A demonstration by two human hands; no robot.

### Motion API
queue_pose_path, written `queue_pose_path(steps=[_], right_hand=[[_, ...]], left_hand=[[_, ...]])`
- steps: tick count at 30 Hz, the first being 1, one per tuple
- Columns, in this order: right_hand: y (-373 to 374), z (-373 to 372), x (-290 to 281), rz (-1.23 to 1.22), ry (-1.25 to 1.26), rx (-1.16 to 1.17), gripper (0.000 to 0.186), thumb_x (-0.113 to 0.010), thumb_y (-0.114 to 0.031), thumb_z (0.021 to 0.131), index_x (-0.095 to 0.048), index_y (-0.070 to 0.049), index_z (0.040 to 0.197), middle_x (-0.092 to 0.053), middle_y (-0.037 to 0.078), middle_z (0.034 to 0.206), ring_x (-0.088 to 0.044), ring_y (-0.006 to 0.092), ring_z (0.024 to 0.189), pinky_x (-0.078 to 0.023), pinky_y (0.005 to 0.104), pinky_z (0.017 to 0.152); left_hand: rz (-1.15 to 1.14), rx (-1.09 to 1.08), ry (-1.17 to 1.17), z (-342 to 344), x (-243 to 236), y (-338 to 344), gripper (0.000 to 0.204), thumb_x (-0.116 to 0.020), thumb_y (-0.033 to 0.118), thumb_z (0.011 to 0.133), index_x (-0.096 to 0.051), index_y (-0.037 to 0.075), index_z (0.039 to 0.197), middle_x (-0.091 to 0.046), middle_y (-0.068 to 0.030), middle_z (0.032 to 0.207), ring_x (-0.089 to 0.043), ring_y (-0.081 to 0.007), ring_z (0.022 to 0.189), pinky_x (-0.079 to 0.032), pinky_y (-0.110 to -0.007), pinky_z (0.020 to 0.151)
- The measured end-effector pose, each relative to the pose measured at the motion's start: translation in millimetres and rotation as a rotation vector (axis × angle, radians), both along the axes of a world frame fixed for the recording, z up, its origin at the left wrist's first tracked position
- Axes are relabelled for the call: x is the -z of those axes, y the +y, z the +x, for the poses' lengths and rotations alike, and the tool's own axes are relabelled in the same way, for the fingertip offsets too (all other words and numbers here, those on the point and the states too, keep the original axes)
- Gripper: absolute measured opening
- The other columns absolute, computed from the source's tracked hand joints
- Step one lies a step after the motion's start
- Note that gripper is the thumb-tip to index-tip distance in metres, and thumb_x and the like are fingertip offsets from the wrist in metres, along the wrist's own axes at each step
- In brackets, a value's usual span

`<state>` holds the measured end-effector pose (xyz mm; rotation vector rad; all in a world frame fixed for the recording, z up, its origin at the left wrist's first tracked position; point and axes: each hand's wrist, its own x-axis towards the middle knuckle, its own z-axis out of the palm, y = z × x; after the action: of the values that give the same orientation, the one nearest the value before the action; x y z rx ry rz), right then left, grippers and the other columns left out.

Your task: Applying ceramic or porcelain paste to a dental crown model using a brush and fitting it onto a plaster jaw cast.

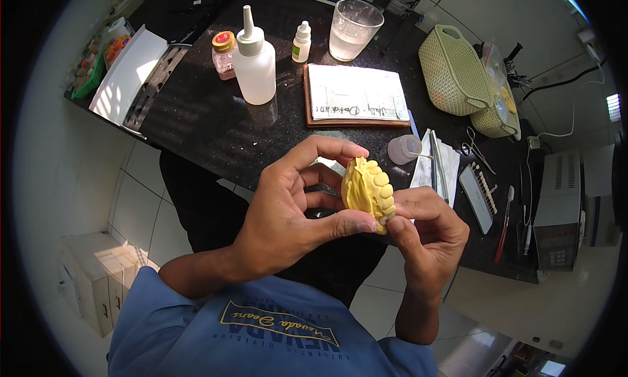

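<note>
Two hands held a yellow dental cast [362, 190] in front of the shirt, just clear of the dark counter's [196, 128] near edge, as I watched through the head camera. The left hand [278, 213] was partly open, its fingers curved around the back and top of the cast and its thumb pressed near the lower end. The right hand [432, 233] had its thumb and forefinger nearly closed on the lowest teeth, by a small whitish piece; I could not tell whether that piece was separate.

Beyond them, a glass [337, 27] held cloudy liquid partway up. Left of it stood a small white dropper bottle [301, 45], a translucent squeeze bottle [255, 76] with a long nozzle, and a gold-lidded jar [224, 62] with a pinkish tint; I could not read the levels inside those three. A small plastic cup [397, 152] stood near the cast. Of two pale green baskets, the larger [451, 69] hid its contents behind its wall, while the smaller [492, 122] held plastic bags with something yellowish, hard to make out.

The right hand's other fingers folded partly out of sight, and the fisheye rim cut off the far corners.
</note>
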<state>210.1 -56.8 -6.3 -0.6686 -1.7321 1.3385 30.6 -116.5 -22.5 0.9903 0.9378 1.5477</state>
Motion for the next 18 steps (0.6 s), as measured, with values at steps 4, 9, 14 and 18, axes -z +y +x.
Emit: queue_pose_path(steps=[4, 9, 14, 18], right_hand=[[-1, 0, -3, -0.097, 0.061, -0.003, 0.009, -0.067, -0.002, 0.083, -0.066, 0.005, 0.089, -0.067, 0.016, 0.092, -0.064, 0.0196, 0.087, -0.05, 0.0289, 0.079], [-5, 1, -1, -0.302, 0.218, 0.009, 0.017, -0.063, -0.009, 0.089, -0.063, 0.007, 0.094, -0.067, 0.016, 0.092, -0.064, 0.0183, 0.088, -0.051, 0.0301, 0.081], [2, 3, -2, -0.233, 0.203, -0.107, 0.012, -0.064, -0.006, 0.087, -0.061, 0.005, 0.091, -0.067, 0.017, 0.091, -0.065, 0.0186, 0.088, -0.051, 0.0311, 0.081], [2, 4, -4, -0.25, 0.182, -0.109, 0.01, -0.065, -0.002, 0.086, -0.061, 0.005, 0.091, -0.067, 0.017, 0.09, -0.065, 0.0185, 0.088, -0.051, 0.031, 0.081]], left_hand=[[-0.069, 0.039, -0.149, 1, -1, 0, 0.055, -0.078, 0.014, 0.078, -0.048, 0.0, 0.122, -0.051, -0.01, 0.113, -0.059, -0.0146, 0.099, -0.054, -0.026, 0.085], [-0.175, 0.172, -0.283, 3, -7, 1, 0.062, -0.075, 0.029, 0.081, -0.042, -0.003, 0.123, -0.051, -0.0092, 0.109, -0.057, -0.0128, 0.104, -0.05, -0.027, 0.093], [-0.181, 0.169, -0.283, 3, -2, 1, 0.063, -0.075, 0.03, 0.081, -0.042, -0.003, 0.123, -0.053, -0.0102, 0.109, -0.058, -0.0132, 0.104, -0.05, -0.028, 0.093], [-0.159, 0.12, -0.262, 6, -2, -1, 0.063, -0.075, 0.03, 0.081, -0.044, -0.004, 0.124, -0.053, -0.011, 0.11, -0.058, -0.0146, 0.105, -0.051, -0.03, 0.092]])
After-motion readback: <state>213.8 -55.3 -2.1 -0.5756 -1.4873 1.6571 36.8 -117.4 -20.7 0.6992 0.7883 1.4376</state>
